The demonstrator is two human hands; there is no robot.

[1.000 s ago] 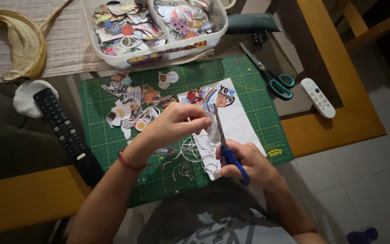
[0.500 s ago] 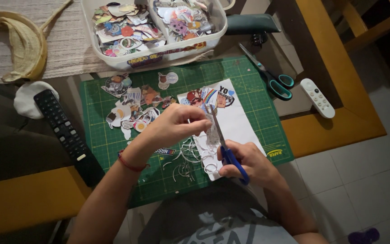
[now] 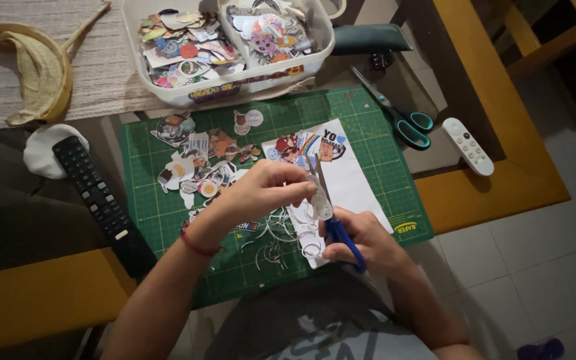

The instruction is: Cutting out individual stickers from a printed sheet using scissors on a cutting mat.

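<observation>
1. Green cutting mat [image 3: 368, 143] lies on the table and serves as the landmark; most of the work sits on it.
2. Beyond the mat's far edge stands a clear plastic box [image 3: 235, 83] packed with colourful cut-outs.
3. Off the mat's left edge lies a black remote [image 3: 101, 203]; off its right edge lie teal scissors [image 3: 401, 120] and a white remote [image 3: 468, 147].
4. On the mat's right half rests a white sheet [image 3: 351, 180] with printed pictures along its far end.
5. Left hand [image 3: 261, 193] hovers above the mat's middle, fingers pinched on a small paper piece [image 3: 316, 190].
6. Right hand [image 3: 361, 240], above the mat's near edge, is clenched around blue-handled scissors [image 3: 331, 220], blades meeting the paper piece.
7. That piece looks thin, light and floppy, easily torn; it seems best pinched close to the cut line, clear of the blades.
8. Loose cut-outs [image 3: 195, 167] and curled white trimmings [image 3: 275, 237] litter the mat's left and near parts.
</observation>
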